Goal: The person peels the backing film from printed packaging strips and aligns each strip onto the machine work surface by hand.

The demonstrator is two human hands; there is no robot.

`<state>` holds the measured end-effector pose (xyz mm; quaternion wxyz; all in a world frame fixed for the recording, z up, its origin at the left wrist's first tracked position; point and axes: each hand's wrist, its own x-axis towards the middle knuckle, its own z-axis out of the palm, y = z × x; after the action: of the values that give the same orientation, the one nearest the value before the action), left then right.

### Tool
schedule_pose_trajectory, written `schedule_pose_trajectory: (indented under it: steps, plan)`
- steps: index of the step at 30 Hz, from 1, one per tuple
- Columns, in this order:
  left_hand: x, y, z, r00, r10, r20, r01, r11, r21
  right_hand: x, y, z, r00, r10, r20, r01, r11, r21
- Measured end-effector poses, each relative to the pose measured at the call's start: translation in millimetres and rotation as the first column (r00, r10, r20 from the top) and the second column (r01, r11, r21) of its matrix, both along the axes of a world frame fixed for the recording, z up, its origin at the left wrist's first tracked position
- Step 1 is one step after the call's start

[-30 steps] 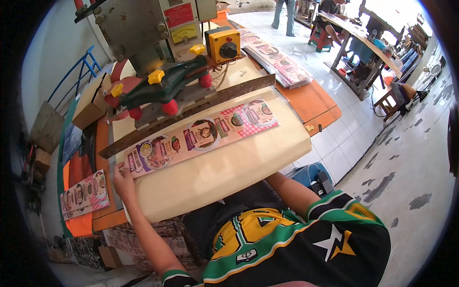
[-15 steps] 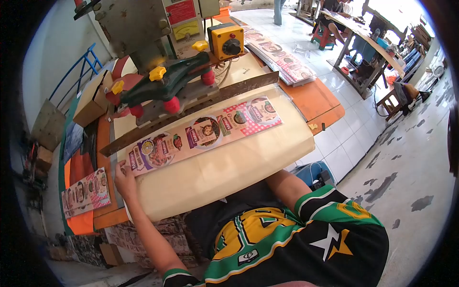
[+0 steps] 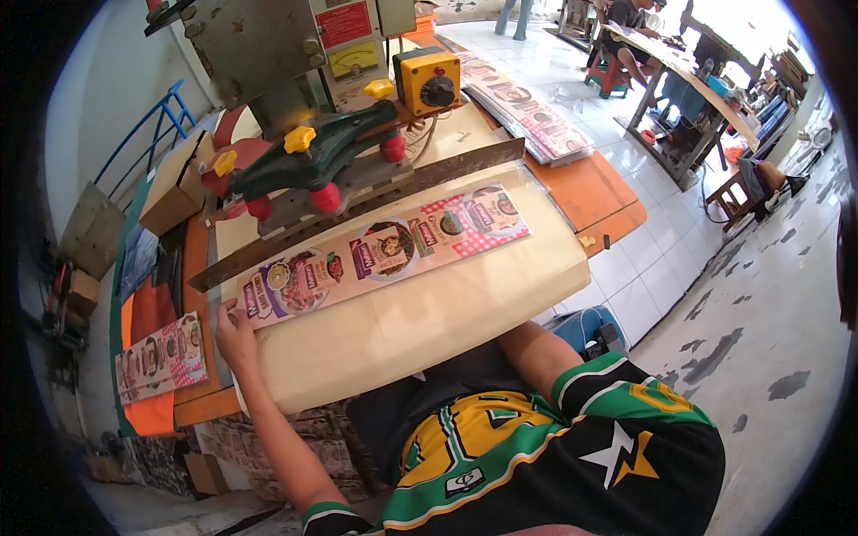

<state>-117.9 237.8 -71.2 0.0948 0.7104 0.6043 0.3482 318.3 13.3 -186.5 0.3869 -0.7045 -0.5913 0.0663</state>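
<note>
A long printed plastic strip point(image 3: 379, 255) with food pictures and a pink checked end lies across the cream padded work surface point(image 3: 402, 326). It runs just in front of the long metal bar point(image 3: 357, 214) of a heat-press machine. My left hand point(image 3: 236, 338) is at the strip's left end, fingers bent and closed at its corner. The right forearm reaches under the front edge of the padded surface, so my right hand is hidden. Above the bar sits a dark green clamp bracket point(image 3: 317, 161) with red feet and yellow knobs.
A stack of printed strips point(image 3: 536, 121) lies on the orange table point(image 3: 590, 201) at the back right. More strips point(image 3: 165, 357) lie at the left. A yellow control box point(image 3: 427, 80) stands behind the bar, a cardboard box point(image 3: 177, 183) left. Another person sits at a far bench.
The view has shifted very slightly. My left hand stays at the strip's left end, and strip and machine look the same. In the far background a standing person's legs have moved.
</note>
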Motion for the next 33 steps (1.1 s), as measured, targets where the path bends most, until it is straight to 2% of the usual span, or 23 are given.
schedule_pose_trajectory:
  steps: [2,12,17,23,27,29,33]
  plan:
    - [3,-4,7,1.0,0.011,-0.002,-0.011,0.998,-0.065,1,0,0,1.0,0.0,-0.001,0.0,1.0,0.002]
    - [4,-5,7,1.0,0.014,-0.015,-0.015,0.998,-0.065,1,1,4,1.0,0.006,-0.005,-0.006,1.0,-0.01]
    - [1,0,0,1.0,0.01,-0.027,-0.01,1.0,0.021,1,0,6,1.0,0.009,-0.011,-0.009,1.0,-0.01]
    - [6,-6,8,1.0,0.024,-0.012,-0.024,0.999,-0.047,1,-1,6,1.0,0.016,-0.017,-0.016,1.0,-0.007]
    - [5,-5,6,1.0,0.004,-0.003,-0.004,1.0,-0.001,0,-1,6,1.0,0.025,-0.019,-0.025,1.0,-0.007]
    - [1,2,-4,0.997,-0.042,0.069,0.036,0.995,0.091,-2,-3,6,0.999,0.029,-0.019,-0.03,1.0,-0.009]
    - [2,-1,3,0.989,-0.069,0.127,0.069,0.998,0.006,-6,-9,6,0.999,0.046,-0.023,-0.047,0.999,-0.015]
